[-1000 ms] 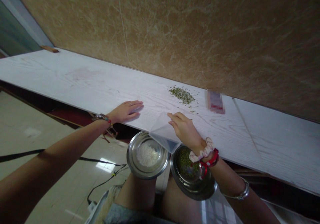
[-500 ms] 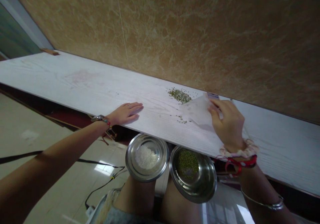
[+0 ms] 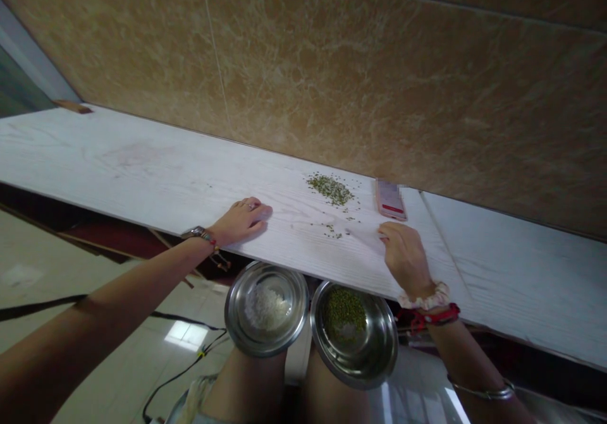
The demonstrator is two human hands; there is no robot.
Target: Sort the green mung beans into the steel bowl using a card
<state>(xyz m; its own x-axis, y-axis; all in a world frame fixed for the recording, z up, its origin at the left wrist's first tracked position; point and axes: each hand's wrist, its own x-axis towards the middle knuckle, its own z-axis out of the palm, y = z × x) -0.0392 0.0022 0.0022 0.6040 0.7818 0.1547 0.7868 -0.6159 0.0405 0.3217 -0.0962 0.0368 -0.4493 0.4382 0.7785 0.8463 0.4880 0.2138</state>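
On the white wooden board (image 3: 190, 184), my left hand (image 3: 241, 222) rests palm down near the front edge, holding nothing, its fingers slightly bent. My right hand (image 3: 405, 254) pinches a thin translucent white sheet (image 3: 366, 234), which looks blurred and lies low over the board. Just beyond the sheet is a spread of green mung beans (image 3: 332, 189), with a few stray beans (image 3: 332, 230) closer to me. Below the board's edge, a steel bowl (image 3: 232, 313) of white grains and a second steel bowl (image 3: 385, 348) of mung beans sit on my legs.
A phone (image 3: 390, 199) lies against the brown marbled wall (image 3: 308, 76), beyond my right hand. A small brown block (image 3: 73, 106) is at the board's far left end. Black cords (image 3: 184, 370) run across the tiled floor at lower left.
My right hand has come down and toward me with the sheet, uncovering the phone. My left hand's fingers have curled a little. The whole view has shifted slightly.
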